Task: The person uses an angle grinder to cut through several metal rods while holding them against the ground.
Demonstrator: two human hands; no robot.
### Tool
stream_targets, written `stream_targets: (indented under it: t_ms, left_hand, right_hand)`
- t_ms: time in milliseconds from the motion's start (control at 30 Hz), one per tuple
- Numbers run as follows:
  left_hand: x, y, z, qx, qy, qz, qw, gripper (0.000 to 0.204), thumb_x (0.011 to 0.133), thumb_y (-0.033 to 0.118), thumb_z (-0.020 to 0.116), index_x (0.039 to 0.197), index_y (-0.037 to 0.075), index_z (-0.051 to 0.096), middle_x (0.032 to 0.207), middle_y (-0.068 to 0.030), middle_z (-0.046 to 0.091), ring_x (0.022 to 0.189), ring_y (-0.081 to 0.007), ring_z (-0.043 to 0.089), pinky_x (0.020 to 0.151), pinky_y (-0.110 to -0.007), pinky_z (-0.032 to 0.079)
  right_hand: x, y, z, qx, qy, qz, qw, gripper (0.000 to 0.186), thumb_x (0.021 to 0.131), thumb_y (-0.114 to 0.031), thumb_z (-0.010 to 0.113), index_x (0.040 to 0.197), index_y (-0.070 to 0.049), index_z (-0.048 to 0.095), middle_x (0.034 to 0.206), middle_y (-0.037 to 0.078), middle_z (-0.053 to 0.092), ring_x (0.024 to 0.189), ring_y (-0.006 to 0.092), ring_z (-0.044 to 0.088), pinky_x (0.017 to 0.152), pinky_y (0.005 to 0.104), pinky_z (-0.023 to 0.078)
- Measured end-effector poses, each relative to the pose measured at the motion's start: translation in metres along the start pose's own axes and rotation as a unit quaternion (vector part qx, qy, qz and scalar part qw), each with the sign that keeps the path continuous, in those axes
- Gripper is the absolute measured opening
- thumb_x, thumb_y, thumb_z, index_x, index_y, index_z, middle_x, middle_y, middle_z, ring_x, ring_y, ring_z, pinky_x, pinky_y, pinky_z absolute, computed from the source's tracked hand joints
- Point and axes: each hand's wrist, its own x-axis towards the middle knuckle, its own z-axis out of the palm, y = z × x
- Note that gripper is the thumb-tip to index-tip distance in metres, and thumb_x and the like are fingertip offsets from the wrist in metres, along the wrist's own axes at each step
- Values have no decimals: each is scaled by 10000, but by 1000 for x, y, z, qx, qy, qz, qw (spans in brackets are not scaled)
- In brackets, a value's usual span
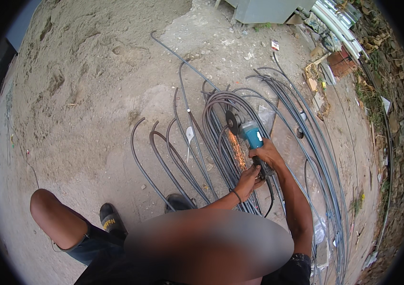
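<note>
- L hand (248,183) grip clasps rear handle, R hand (267,155) grip wraps body of angle grinder (253,137); 2-hand hold prob. for steadiness.
- Grinder loc.: above bent-rod bundle (226,166), nr its curved end; disc (232,123) prob. on a rod, as sparks (238,152) stream along bundle.
- Looks: teal body, silvery head, dk disc, blk cord (272,197).

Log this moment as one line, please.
Angle grinder: left hand at rear, right hand on body | Disc: at bent metal rods | Sparks: flying
</note>
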Motion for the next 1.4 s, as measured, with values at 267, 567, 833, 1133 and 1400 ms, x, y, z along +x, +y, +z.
stream_targets:
  t_ms: [267,567,833,1133,1400]
  left_hand:
    - [3,-2,-2,4,3,-5,1000,509,1068,308,441,1492,61,307,1298,-95,533,1184,-251,570,1101,-394,446]
    - [4,-3,-4,-1,7,4,1000,496,1069,316,437,1480,61,327,1287,-92,540,1189,-263,567,1104,-400,442]
    - [6,-3,-8,-9,10,-4,1000,479,1066,303,450,1465,58,354,1281,-86,540,1194,-261,564,1100,-395,450]
    - [2,4,-8,23,25,6,999,473,1063,320,456,1453,63,379,1273,-77,544,1153,-239,577,1099,-391,451]
    - [-1,2,1,-2,17,6,1000,461,1067,295,445,1453,50,384,1259,-80,552,1136,-238,590,1079,-389,478]
  right_hand:
    - [10,15,4,-14,26,-9,1000,389,567,-194,753,871,24,647,768,104,651,683,225,606,645,348,481]
    - [5,6,2,-1,6,-8,1000,398,559,-191,755,868,36,646,769,109,653,680,230,610,655,350,487]
    - [0,-5,3,5,0,-8,1000,424,562,-197,774,896,32,648,776,112,661,689,235,620,653,353,487]
    - [-4,-14,4,10,8,-6,1000,467,565,-198,771,944,42,639,802,133,661,709,252,632,672,362,498]
    - [-8,-11,-2,-10,21,13,1000,501,554,-231,761,964,39,657,849,175,685,788,302,661,749,380,507]
